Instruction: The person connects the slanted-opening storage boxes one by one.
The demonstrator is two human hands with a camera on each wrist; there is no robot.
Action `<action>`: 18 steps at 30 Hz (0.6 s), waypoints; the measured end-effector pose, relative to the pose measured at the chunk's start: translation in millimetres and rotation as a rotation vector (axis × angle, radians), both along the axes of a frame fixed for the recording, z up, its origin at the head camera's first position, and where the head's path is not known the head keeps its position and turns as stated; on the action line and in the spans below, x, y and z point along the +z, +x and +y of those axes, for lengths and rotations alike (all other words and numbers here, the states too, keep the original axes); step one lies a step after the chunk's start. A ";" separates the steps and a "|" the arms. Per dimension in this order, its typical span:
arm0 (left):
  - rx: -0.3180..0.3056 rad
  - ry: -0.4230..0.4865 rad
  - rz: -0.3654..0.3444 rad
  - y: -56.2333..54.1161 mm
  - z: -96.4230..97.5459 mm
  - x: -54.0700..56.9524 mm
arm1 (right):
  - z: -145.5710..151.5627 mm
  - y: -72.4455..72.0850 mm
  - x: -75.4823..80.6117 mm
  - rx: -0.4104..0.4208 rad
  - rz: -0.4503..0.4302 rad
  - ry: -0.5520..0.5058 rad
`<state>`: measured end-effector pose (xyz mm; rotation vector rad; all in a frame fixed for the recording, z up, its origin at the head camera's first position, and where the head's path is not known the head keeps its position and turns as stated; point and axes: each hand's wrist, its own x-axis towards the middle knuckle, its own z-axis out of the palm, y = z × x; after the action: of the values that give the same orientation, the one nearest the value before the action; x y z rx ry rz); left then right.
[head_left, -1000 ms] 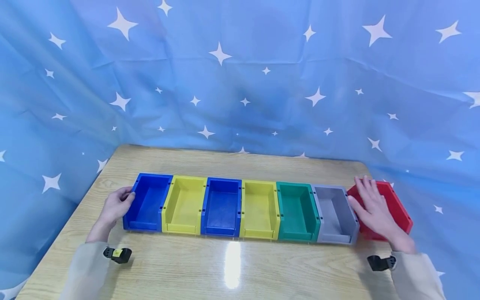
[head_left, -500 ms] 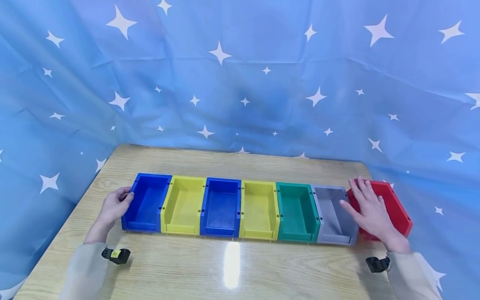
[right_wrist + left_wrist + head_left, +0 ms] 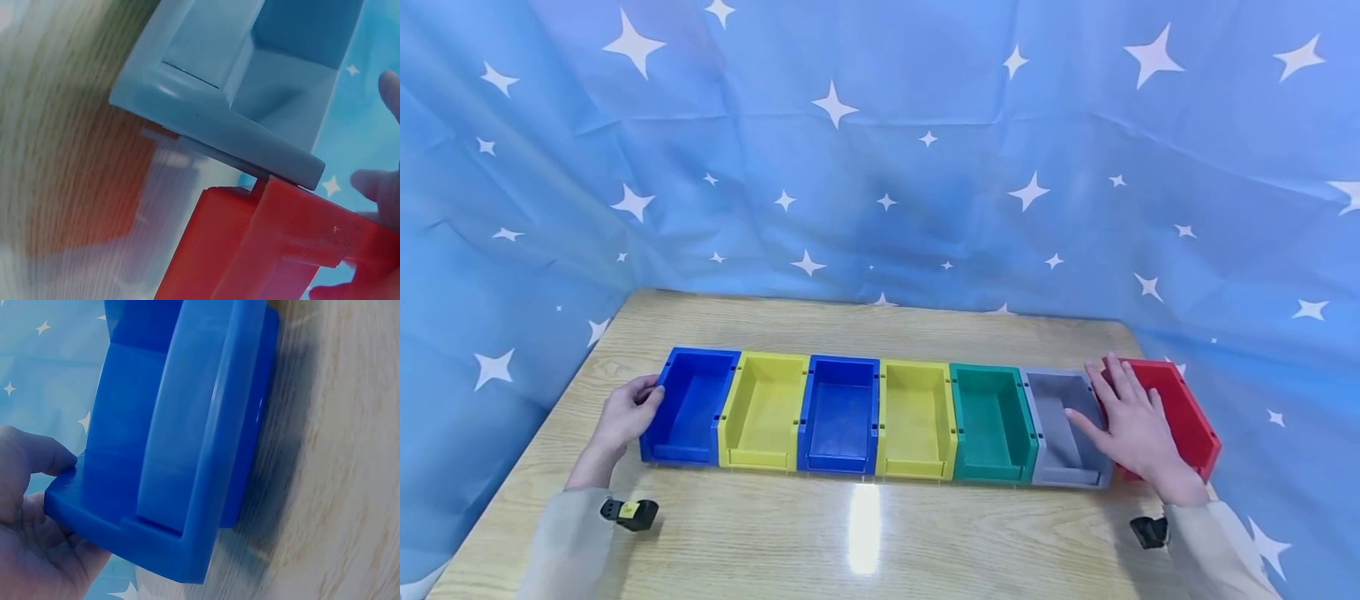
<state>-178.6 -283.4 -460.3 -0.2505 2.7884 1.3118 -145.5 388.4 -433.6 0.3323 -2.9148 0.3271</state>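
Note:
My left hand [image 3: 625, 412] grips the outer side wall of the leftmost blue bin [image 3: 692, 400]. In the left wrist view the thumb is at that wall's rim, with the other fingers outside it. My right hand [image 3: 1138, 433] is spread flat over the left wall of the red bin [image 3: 1183, 408], its thumb reaching over the grey bin [image 3: 1052, 396]. The red bin sits angled at the right end of the row. In the right wrist view its wall meets a corner of the grey bin [image 3: 187, 119], and a wedge of table shows between the two.
Between the end bins stand a yellow bin [image 3: 765, 408], a second blue bin [image 3: 840, 412], another yellow bin [image 3: 915, 412] and a green bin [image 3: 995, 417], side by side on the wooden table [image 3: 760, 533]. A blue star-printed curtain [image 3: 880, 167] hangs behind.
My right hand has slid left from the red bin towards the grey one, its thumb now over the grey bin. The left hand keeps its grip, and the bins barely shift in view.

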 end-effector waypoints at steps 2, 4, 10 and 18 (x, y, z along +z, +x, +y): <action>0.006 0.001 -0.009 0.3 -0.1 -0.1 | -0.4 -2.1 -1.8 0.001 0.002 0.011; 0.006 0.001 -0.010 0.4 -0.2 -0.3 | -0.8 -3.3 -3.9 0.002 0.005 0.008; 0.009 -0.007 0.013 0.7 0.0 -0.3 | -3.3 -3.2 -5.7 0.006 0.010 -0.023; 0.008 -0.007 0.020 0.2 1.3 0.2 | -3.9 -2.2 -8.0 0.001 0.012 -0.028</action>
<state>-178.4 -282.1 -460.2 -0.2501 2.8116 1.3142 -147.8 384.5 -441.6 0.3297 -2.8956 0.3636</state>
